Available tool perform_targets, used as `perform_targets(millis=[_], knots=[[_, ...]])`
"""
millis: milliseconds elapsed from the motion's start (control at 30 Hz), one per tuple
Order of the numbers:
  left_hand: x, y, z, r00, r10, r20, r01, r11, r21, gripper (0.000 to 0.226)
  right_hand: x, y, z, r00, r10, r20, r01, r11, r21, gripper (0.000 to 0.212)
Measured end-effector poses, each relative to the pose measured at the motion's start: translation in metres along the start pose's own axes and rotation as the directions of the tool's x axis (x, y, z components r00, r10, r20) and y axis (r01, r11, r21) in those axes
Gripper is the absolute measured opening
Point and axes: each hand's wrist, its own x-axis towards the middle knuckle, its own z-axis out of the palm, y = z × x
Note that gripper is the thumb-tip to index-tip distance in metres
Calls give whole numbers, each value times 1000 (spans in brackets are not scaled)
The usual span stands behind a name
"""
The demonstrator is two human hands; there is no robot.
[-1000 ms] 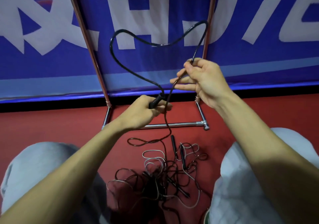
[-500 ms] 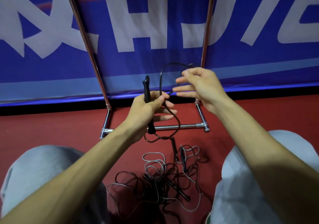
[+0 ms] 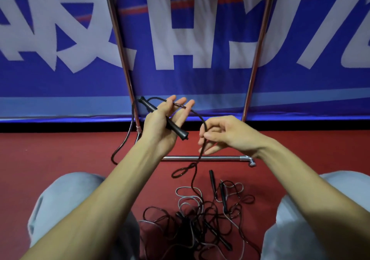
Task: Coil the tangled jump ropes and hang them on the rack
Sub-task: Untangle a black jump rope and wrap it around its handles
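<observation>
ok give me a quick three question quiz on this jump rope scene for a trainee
1. True or false: the left hand holds a black handle.
2. What does the right hand pinch? A the black cord, B a grey cord, C the rack bar.
3. Fill in: the tangled ropes lie on the red ____.
Key: 1 true; 2 A; 3 floor.

Polished, mirror-bright metal tubing on rack (image 3: 202, 157). Matt black plastic, ribbed at one end, on handle (image 3: 176, 128). Smooth, faintly glossy black rope (image 3: 201, 117). Matt red floor (image 3: 60, 151). Wrinkled, slightly shiny blue banner (image 3: 200, 83). Soft grey cloth trousers (image 3: 66, 195).
</observation>
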Motion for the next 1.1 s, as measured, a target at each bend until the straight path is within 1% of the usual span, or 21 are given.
perform_targets(millis=[33,67,100,133,167,200,233,300,367,433,500,533,600,667,733,833,900,1000,1033,1067,1100], knots=[[2,1,-1,999,36,14,-37,993,112,15,-1,-3,-4,999,-28,-19,28,999,22,14],[3,3,-2,997,76,34,-82,961,263,19,-3,-7,-8,998,-57,-39,60,997,54,14],[4,3,-3,992,112,56,-125,897,424,23,-5,-10,-12,994,-88,-60,93,992,90,15],[4,3,-3,988,132,83,-156,811,564,25,-7,-13,-16,990,-116,-86,126,984,127,15],[3,2,-4,985,127,115,-171,724,668,27,-10,-16,-20,983,-139,-116,157,973,167,15],[3,-1,-4,985,89,147,-168,656,736,27,-12,-17,-24,977,-155,-149,185,959,213,14],[2,-5,-5,985,22,173,-150,617,773,27,-14,-19,-27,969,-164,-183,209,943,258,13],[0,-16,-6,964,-146,221,-89,605,791,28,-16,-21,-33,951,-177,-253,254,915,315,13],[-4,-26,-6,916,-283,285,-58,608,792,29,-18,-23,-39,927,-181,-327,291,899,326,13],[-8,-33,-4,858,-392,333,-25,615,788,30,-20,-23,-47,902,-164,-400,309,892,331,10],[-12,-36,-1,814,-467,346,12,609,793,31,-21,-21,-53,870,-129,-476,317,885,341,9],[-13,-37,0,805,-475,354,-2,595,804,29,-21,-20,-56,854,-105,-510,321,878,356,8],[-13,-37,-1,832,-416,367,-96,544,834,23,-20,-17,-59,825,-56,-562,327,859,394,8],[-10,-38,-2,874,-306,378,-226,432,873,15,-18,-13,-60,804,-9,-595,325,844,426,9],[-7,-40,-6,896,-228,380,-307,300,903,20,-16,-10,-62,782,35,-622,329,825,460,9],[-4,-41,-13,909,-197,368,-352,114,929,23,-16,-10,-67,723,112,-682,397,741,542,11],[-3,-40,-15,925,-184,334,-332,40,942,19,-16,-10,-72,664,173,-727,464,668,582,12],[-2,-38,-13,937,-173,304,-312,-21,950,18,-16,-7,-74,608,246,-755,522,592,614,12],[-3,-37,-11,936,-189,297,-306,-21,952,17,-15,-6,-74,598,265,-756,529,579,621,12],[-3,-36,-10,936,-215,280,-284,13,959,16,-14,-5,-74,590,282,-757,532,569,627,12],[-4,-36,-9,935,-246,255,-243,80,967,15,-14,-4,-74,584,299,-755,533,561,634,12]])
